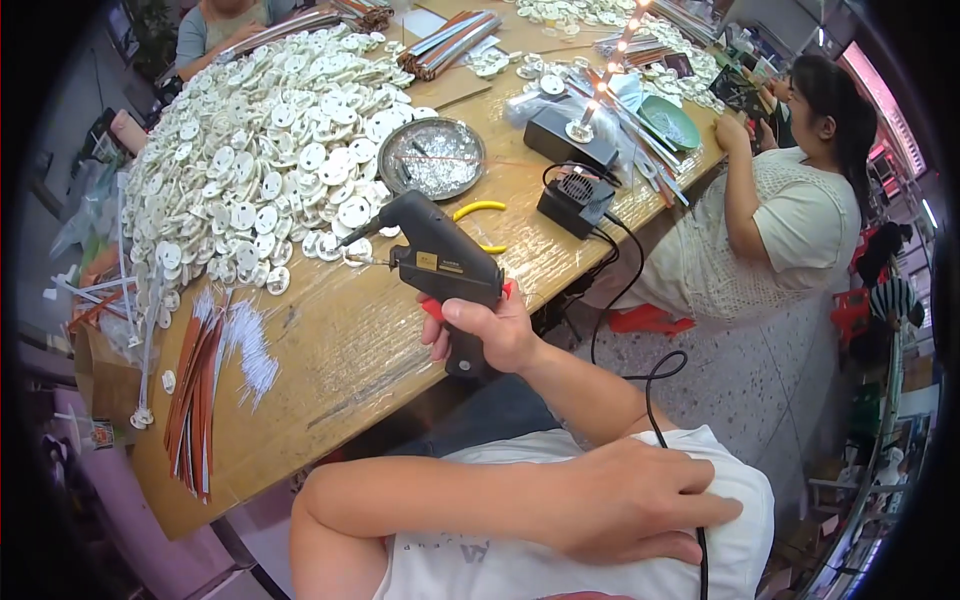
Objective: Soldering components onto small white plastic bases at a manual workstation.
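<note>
My right hand (482, 330) grips the handle of a black hot-glue gun (440, 255) with a red trigger, held over the front edge of the wooden table (340, 350). The gun's nozzle points left at the near edge of a big heap of white round discs (260, 150). The gun's black cable (655, 385) loops down to my lap. My left arm crosses my body, and my left hand (625, 500) lies flat on my white shirt, over that cable, fingers stretched out and holding nothing.
A round metal tray (432, 158), yellow-handled pliers (480, 210) and two black electrical boxes (575, 200) lie behind the gun. A bundle of red and white strips (195, 390) lies at the left. A seated person in white (780, 220) works at the right; another person (215, 25) sits far left.
</note>
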### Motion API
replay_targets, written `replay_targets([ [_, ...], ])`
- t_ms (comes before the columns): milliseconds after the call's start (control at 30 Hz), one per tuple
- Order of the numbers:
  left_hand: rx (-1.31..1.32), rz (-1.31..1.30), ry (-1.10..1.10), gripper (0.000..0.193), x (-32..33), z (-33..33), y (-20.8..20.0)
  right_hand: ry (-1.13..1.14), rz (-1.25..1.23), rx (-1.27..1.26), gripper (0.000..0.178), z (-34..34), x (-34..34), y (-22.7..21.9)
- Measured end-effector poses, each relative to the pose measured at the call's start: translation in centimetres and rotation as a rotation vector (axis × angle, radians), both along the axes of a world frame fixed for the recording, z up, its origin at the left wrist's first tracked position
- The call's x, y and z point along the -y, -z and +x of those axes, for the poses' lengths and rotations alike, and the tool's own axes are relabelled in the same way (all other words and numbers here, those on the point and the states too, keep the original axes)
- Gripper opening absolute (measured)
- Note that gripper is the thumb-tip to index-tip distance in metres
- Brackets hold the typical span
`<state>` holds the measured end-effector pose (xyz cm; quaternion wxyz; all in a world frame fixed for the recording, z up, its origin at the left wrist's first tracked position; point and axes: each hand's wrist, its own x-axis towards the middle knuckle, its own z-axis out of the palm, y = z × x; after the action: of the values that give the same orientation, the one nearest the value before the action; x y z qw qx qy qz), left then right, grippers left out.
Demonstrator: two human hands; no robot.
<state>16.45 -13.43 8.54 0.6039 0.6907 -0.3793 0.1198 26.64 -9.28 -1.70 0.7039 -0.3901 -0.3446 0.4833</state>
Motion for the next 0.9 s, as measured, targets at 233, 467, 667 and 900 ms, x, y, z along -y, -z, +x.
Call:
replay_targets([
  [233,0.386,0.158,-0.240,0.038,1.7,1.8,0.6,-0.024,0.101,0.006,0.028,-0.7,0.0,0.8],
  [467,0.405,0.087,-0.410,0.026,7.1,4.8,-1.8,-0.002,0.097,0.002,0.025,-0.5,0.2,0.9],
  [667,0.186,-0.023,0.027,0.024,8.2,3.8,-3.2,0.074,0.064,-0.038,0.029,-0.6,-0.6,0.8],
  [900,-0.028,0.092,-0.313,0.034,-1.7,-0.7,0.4,0.044,-0.001,-0.150,0.036,-0.2,-0.4,-0.2],
])
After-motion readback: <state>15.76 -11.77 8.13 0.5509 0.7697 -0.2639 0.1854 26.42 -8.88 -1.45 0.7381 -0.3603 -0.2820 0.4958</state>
